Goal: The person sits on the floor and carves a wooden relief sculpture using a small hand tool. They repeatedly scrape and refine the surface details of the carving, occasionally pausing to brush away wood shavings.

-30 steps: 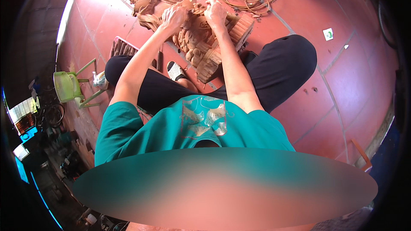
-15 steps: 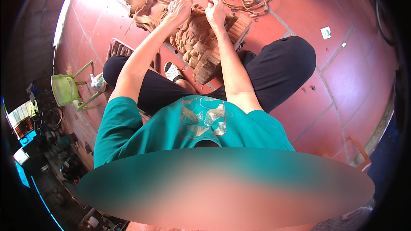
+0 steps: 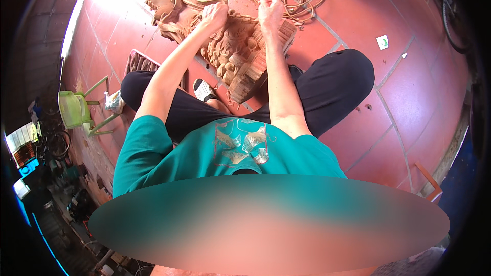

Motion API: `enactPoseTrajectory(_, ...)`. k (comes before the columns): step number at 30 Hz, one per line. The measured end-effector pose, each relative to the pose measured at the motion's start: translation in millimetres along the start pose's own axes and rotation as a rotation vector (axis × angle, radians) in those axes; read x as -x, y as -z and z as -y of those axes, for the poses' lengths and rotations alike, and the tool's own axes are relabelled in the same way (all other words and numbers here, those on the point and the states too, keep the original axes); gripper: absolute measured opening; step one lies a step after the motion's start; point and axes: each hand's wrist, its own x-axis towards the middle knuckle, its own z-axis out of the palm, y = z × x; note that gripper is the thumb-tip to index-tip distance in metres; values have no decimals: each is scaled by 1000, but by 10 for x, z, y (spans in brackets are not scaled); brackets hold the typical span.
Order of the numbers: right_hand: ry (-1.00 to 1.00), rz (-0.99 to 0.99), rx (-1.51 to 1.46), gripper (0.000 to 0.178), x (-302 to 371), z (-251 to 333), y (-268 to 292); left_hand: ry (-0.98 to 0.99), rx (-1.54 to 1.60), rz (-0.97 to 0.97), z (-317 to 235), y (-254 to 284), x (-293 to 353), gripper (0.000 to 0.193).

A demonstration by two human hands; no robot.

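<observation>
Since a second ago our right hand (image 3: 271, 9) is farther right, up near the coiled brown cable (image 3: 302, 6), fingertips bunched close together, though we can't tell if they're pinching anything. Our left hand (image 3: 215, 15) is curled narrow over the far side of the brown carving (image 3: 230, 48), and we can't make out whether it's gripping anything. That carving lies on the red tiles (image 3: 414, 92) just beyond our bent legs (image 3: 342, 79), with a green plastic seat (image 3: 71, 110) off left.
</observation>
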Motion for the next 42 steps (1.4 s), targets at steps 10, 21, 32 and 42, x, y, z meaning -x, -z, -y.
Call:
enactPoseTrajectory(10, 164, -221, 575, 15, -183, 15, 574, 40, 463, 14, 369, 188, 224, 21)
enactPoseTrajectory(21, -38, -139, 713, 13, -107, -21, 481, -41, 513, -13, 279, 156, 100, 12)
enactPoseTrajectory(32, -13, -89, 695, 14, -86, 18, 414, -33, 835, 1, 410, -10, -165, 16)
enactPoseTrajectory(42, 19, -116, 748, 13, -101, -76, 517, 4, 719, 88, 196, 281, -31, 16)
